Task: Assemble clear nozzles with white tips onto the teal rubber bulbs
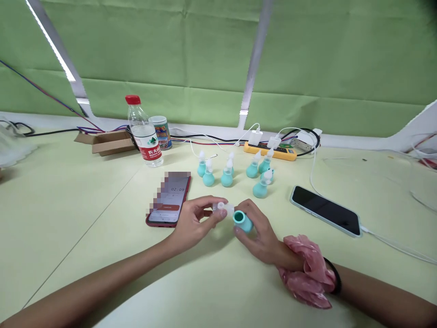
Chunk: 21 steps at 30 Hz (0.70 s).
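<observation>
I count seven finished teal bulbs point(226, 176) with clear tips, standing in a loose group at twelve o'clock from my hands. There are two phones, one water bottle, one can, one cardboard box and one yellow power strip.

My right hand point(260, 234) is closed around one more teal bulb point(242, 221). It is a small soft piece of rubber, lying on its side, with its round open mouth turned to nine o'clock. My left hand point(193, 223) pinches a clear plastic tip point(223, 208) between thumb and fingers, just beside that mouth. I cannot tell if the tip touches the bulb already. Both pieces are low over the pale green table point(85, 214), near the middle of it.

A pink scrunchie point(305, 273) and a black band sit on my right wrist.

The red phone point(170, 199) lies at ten o'clock, touching almost my left fingers, and its screen shows a timer. The light-blue phone point(326, 210) lies at two o'clock, well apart, with a white cable going from it. Far at eleven o'clock stand the water bottle point(145, 134) with red cap and the can point(161, 132) just behind it, then the cardboard box point(111, 142). The power strip point(271, 151) with white chargers lies at one o'clock, behind the bulbs.
</observation>
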Each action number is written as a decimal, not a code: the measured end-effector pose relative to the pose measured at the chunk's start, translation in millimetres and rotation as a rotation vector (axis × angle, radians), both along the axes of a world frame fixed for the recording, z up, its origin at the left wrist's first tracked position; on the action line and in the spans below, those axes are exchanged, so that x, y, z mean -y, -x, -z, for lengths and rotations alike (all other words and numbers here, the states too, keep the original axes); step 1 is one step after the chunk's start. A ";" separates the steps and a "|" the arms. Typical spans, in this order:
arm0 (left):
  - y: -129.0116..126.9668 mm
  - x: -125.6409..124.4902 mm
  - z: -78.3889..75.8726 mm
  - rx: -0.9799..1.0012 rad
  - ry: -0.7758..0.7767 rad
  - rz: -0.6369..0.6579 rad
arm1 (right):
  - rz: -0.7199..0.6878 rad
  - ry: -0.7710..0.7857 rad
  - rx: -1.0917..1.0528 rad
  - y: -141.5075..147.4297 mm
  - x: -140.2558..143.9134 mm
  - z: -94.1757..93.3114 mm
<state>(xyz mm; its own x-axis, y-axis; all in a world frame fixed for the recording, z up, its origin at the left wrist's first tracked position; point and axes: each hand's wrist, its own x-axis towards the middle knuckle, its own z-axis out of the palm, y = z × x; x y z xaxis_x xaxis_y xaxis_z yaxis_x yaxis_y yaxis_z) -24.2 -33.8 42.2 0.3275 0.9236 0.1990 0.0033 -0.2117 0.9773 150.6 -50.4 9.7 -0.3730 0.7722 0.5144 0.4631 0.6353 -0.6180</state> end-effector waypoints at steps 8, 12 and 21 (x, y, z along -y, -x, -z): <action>3.6 -5.1 -3.7 -0.203 0.006 0.224 | 0.070 -0.014 0.087 1.0 1.7 6.6; 3.3 -5.9 -2.3 -0.260 0.002 0.225 | 0.105 -0.081 0.103 2.1 1.5 14.2; 3.3 -5.8 -10.8 -0.422 -0.230 0.299 | 0.079 0.019 0.076 3.2 -0.6 20.2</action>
<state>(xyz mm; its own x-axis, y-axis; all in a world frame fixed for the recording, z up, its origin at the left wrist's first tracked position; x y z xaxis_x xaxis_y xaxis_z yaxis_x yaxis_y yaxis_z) -27.5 -28.0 53.0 0.6631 0.7267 0.1794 0.2908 -0.4710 0.8328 147.4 -49.7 -10.5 -0.3481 0.8100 0.4720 0.5573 0.5837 -0.5906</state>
